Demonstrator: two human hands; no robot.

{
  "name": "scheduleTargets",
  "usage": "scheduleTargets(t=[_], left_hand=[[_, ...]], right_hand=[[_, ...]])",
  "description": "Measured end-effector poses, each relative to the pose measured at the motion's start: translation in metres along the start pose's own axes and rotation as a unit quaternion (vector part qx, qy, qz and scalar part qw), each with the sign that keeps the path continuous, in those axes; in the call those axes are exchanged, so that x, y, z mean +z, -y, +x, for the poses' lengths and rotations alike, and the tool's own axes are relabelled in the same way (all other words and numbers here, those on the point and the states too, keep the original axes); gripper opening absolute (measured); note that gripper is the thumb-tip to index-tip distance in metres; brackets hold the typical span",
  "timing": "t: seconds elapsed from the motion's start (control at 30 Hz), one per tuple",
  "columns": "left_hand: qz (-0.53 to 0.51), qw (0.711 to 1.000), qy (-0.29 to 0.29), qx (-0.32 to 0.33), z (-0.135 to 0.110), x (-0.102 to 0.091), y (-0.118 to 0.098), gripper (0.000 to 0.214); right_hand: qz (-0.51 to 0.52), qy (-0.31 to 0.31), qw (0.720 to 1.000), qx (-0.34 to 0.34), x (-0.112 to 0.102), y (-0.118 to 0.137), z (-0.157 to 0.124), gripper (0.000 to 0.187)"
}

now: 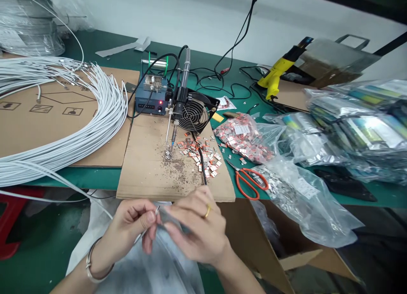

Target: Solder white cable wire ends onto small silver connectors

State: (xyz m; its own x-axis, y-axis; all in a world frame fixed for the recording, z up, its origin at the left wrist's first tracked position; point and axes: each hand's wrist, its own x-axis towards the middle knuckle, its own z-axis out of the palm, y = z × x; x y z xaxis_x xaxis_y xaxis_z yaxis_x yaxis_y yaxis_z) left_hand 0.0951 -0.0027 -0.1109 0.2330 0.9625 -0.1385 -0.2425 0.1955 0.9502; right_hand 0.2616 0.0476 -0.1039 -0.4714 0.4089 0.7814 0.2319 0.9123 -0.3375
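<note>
My left hand (133, 228) is closed in a pinch on the end of a thin white cable (63, 184) just below the bench edge. My right hand (197, 226), with a gold ring, is closed around something small and grey at the cable's tip; motion blur hides what it is. Both hands meet over a white plastic sheet (149, 268) on my lap. Ahead on a cardboard pad (149, 171) stands a soldering iron (178, 112) in its holder, tip down over solder scraps, beside a scatter of small red-and-silver parts (203, 154).
A big coil of white cables (79, 128) lies on cardboard at the left. A blue soldering station (151, 99) and a small fan (195, 114) stand behind the pad. Orange-handled scissors (248, 179), bags of parts (244, 137), a yellow glue gun (275, 76) and foil packets (356, 128) fill the right.
</note>
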Motion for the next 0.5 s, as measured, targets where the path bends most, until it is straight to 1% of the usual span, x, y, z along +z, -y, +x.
scheduleTargets(t=[0.03, 0.07, 0.13, 0.23, 0.27, 0.33, 0.37, 0.4, 0.43, 0.5], left_hand=[[0.009, 1.0, 0.011, -0.001, -0.001, 0.0, 0.0, 0.041], [0.024, 0.999, 0.021, -0.004, -0.002, -0.001, 0.0, 0.041], [0.075, 0.996, 0.037, -0.005, -0.004, 0.0, 0.0, 0.043], [0.183, 0.982, 0.051, 0.007, -0.006, 0.0, 0.001, 0.047], [0.203, 0.977, 0.056, 0.008, -0.006, 0.0, 0.001, 0.048], [0.196, 0.978, 0.069, 0.001, -0.006, 0.0, 0.0, 0.047], [0.172, 0.982, 0.074, -0.005, -0.005, 0.001, 0.0, 0.047], [0.14, 0.987, 0.075, -0.007, -0.004, 0.001, 0.001, 0.046], [0.107, 0.992, 0.071, -0.007, -0.003, 0.003, 0.001, 0.046], [0.049, 0.997, 0.061, 0.006, 0.001, 0.006, 0.005, 0.044]], right_hand=[[0.062, 0.011, 0.997, 0.041, -0.004, -0.002, 0.001, 0.024], [0.122, 0.028, 0.989, 0.084, -0.007, -0.004, 0.002, 0.024], [0.205, 0.08, 0.965, 0.142, -0.011, -0.006, 0.005, 0.022], [0.237, 0.16, 0.945, 0.16, -0.014, -0.007, 0.012, 0.014], [0.241, 0.18, 0.94, 0.16, -0.015, -0.008, 0.014, 0.011], [0.27, 0.193, 0.93, 0.157, -0.013, -0.008, 0.015, 0.008], [0.298, 0.177, 0.924, 0.16, -0.009, -0.008, 0.014, 0.007], [0.332, 0.144, 0.917, 0.167, -0.004, -0.006, 0.012, 0.006], [0.369, 0.095, 0.907, 0.178, 0.003, -0.005, 0.009, 0.006], [0.437, -0.017, 0.873, 0.215, 0.021, 0.001, 0.001, 0.01]])
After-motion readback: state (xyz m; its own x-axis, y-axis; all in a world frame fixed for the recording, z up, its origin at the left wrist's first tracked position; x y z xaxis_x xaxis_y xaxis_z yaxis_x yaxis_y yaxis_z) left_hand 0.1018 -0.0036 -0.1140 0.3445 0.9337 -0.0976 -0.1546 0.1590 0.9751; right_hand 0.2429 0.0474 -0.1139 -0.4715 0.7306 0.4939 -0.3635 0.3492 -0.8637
